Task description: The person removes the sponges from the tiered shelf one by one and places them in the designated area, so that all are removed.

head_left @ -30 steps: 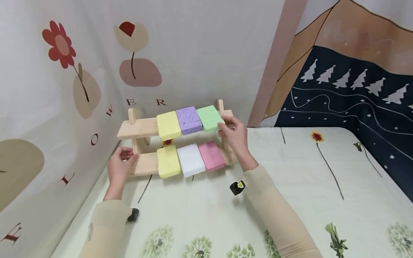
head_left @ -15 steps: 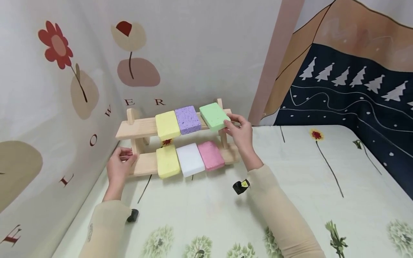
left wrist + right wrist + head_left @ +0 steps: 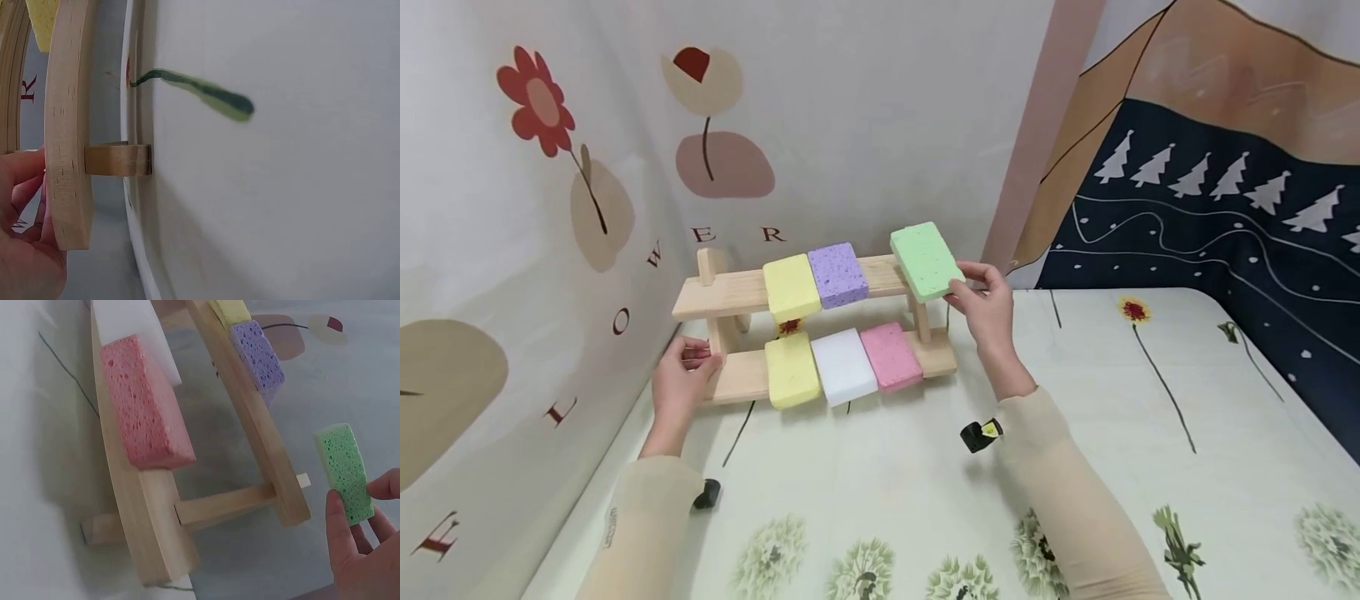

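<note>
Now, at the wooden rack's (image 3: 735, 293) left end, the left hand (image 3: 679, 382) is staying put, its fingers pinching the wood beside the lower shelf. Moving right along the rack, the upper yellow sponge (image 3: 792, 286) and the purple sponge (image 3: 838, 273) are sitting side by side on the upper shelf, while the lower yellow sponge (image 3: 792, 371), the white sponge (image 3: 844, 367) and the pink sponge (image 3: 891, 357) are lying in a row on the lower one. None of these five is shifting on the rack.

What is changing is at the rack's right end: the green sponge (image 3: 927, 258), next to the purple one a second ago, is now hanging in the right hand (image 3: 991, 312), its thumb and fingers pinching one end. The right wrist view is showing a gap between it and the rack, so the upper row is apparently down to two.

As for edges, the wall cloth (image 3: 625, 208) is standing close to the rack's left end and also behind it, leaving little room there. The lower sponges are jutting over the rack's front edge. Bare wood is showing right of the purple sponge, and the table (image 3: 1112, 400) is stretching widely to the rack's right.
</note>
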Tool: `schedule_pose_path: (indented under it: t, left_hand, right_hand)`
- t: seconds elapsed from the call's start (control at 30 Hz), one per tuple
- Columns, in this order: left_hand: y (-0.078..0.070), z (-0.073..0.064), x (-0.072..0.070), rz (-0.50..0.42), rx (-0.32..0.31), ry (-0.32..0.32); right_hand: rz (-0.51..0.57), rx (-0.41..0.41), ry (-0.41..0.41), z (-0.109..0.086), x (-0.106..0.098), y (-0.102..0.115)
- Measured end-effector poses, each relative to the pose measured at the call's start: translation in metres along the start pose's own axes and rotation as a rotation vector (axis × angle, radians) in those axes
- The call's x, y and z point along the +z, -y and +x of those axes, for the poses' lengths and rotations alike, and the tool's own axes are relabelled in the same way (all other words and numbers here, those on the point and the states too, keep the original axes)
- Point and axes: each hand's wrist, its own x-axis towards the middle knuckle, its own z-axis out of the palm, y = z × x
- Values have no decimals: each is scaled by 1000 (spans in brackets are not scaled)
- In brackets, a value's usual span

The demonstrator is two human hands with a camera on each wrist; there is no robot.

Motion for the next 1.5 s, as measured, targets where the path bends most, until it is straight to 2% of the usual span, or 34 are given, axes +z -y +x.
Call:
schedule_pose_path:
  t: [0.27,0.5,0.77,1.07,1.3,1.5]
  left_hand:
    - [1,1,1,16,2,22]
    - [1,0,-1,23,12,20]
    - [5,-2,-1,30,14,7]
    - [3,0,0,22,11,14]
    - [-1,-2,3,13,16,-15]
    - [0,0,2,-6,-10,-19]
  right_hand:
    - [-14,6,-55,4,-23,-1]
    - [10,3,-115,8,-38,-5]
    - [-7,39,-154,10,-52,-12]
    - [0,94,-191,12,-63,-18]
    - [19,130,-206,14,-68,-29]
    - [27,150,-212,15,-71,-37]
